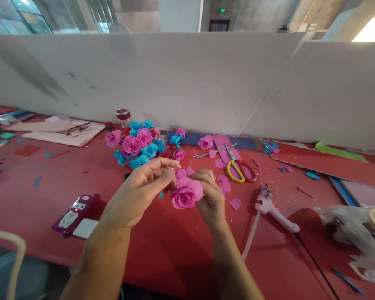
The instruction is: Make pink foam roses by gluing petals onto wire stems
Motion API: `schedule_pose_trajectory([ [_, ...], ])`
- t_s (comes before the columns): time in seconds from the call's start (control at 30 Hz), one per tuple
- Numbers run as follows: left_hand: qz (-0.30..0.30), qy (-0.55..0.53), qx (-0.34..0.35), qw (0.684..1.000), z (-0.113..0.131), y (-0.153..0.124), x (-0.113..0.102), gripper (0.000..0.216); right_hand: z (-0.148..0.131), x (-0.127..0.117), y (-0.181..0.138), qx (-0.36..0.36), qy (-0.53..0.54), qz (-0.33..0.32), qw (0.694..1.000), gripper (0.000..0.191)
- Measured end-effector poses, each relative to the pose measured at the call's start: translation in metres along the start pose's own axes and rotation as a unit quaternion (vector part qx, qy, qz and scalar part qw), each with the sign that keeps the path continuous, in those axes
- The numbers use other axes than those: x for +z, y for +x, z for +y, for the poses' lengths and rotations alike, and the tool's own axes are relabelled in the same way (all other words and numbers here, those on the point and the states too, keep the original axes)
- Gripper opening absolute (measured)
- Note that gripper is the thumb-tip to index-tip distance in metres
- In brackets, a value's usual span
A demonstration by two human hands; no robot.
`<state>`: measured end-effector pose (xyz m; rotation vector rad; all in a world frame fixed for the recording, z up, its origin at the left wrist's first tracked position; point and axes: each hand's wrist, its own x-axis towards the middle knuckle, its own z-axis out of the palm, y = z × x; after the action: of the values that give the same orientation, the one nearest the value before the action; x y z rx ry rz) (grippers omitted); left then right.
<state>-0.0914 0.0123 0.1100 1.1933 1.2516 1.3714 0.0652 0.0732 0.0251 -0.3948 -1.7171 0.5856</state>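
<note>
A pink, many-layered paper rose point(186, 193) is up in front of me, above the red tabletop point(168, 254), its spiral centre turned towards my eyes. My right hand point(211, 196) is closed on it, pinching it at its right side with bent fingers. My left hand point(150, 177) is at the flower's upper left, thumb and fingers drawn together and the forefinger reaching over; I can't tell whether anything is pinched there.

To my left, near the table's edge, lies a shiny purple case point(70, 214) with pale markings, a flat white rectangle point(85, 228) just beside it. To my right are a pale pink glue gun point(276, 213), a whitish stick point(251, 236) trailing from its back towards me, and a crumpled clear plastic bag point(350, 227).

Just past my hands, loose pink paper petals point(236, 204) are scattered near the scissors point(236, 171), which have one yellow and one orange-red handle and lie across a broad pink paper strip point(221, 143). Beyond my left hand stands a thick bunch of pink and blue paper flowers point(133, 145). Behind it is a clear jar with a dark red lid point(123, 113), and further left, dark-framed eyeglasses point(78, 130) rest on pale pink sheets point(56, 141). A white partition point(175, 75) runs along the back.
</note>
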Motion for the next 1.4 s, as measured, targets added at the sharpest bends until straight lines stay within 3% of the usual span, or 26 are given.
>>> schedule_pose_trajectory([
  [0.13,0.084,-0.033,0.029,0.996,-0.019,0.003,0.001,0.018,0.002,0.001,-0.001,0.017,0.003,0.021,1.000,0.012],
  [0.27,-0.011,0.005,0.068,0.998,-0.045,0.004,0.010,0.021,0.005,0.002,-0.001,0.019,0.015,0.040,0.999,0.011],
  [0.37,0.007,0.022,0.109,0.994,-0.053,-0.001,0.018,0.024,0.006,0.002,-0.001,0.017,0.015,0.053,0.998,0.009],
  [0.43,0.043,0.013,0.110,0.993,-0.052,-0.006,0.021,0.023,0.006,0.002,-0.001,0.012,0.003,0.065,0.998,0.010],
  [0.53,0.095,-0.033,0.047,0.994,-0.046,-0.013,0.022,0.018,0.003,0.001,0.000,-0.007,-0.025,0.077,0.997,0.011],
  [0.6,0.114,-0.037,0.015,0.993,-0.040,-0.017,0.020,0.026,0.001,0.001,0.000,-0.019,-0.043,0.079,0.996,0.012],
  [0.8,0.073,0.052,0.025,0.996,-0.019,-0.023,0.019,0.020,-0.001,0.000,0.001,-0.031,-0.073,0.073,0.994,0.014],
  [1.07,0.072,0.179,0.046,0.980,-0.007,-0.024,0.014,0.015,-0.002,0.000,0.002,-0.039,-0.071,0.069,0.994,0.015],
  [1.23,0.080,0.207,0.082,0.972,-0.006,-0.024,0.014,0.008,-0.004,-0.001,0.004,-0.040,-0.076,0.061,0.994,0.018],
  [1.4,0.049,0.221,0.113,0.967,-0.003,-0.024,0.013,0.011,-0.007,-0.002,0.005,-0.033,-0.088,0.060,0.994,0.022],
])
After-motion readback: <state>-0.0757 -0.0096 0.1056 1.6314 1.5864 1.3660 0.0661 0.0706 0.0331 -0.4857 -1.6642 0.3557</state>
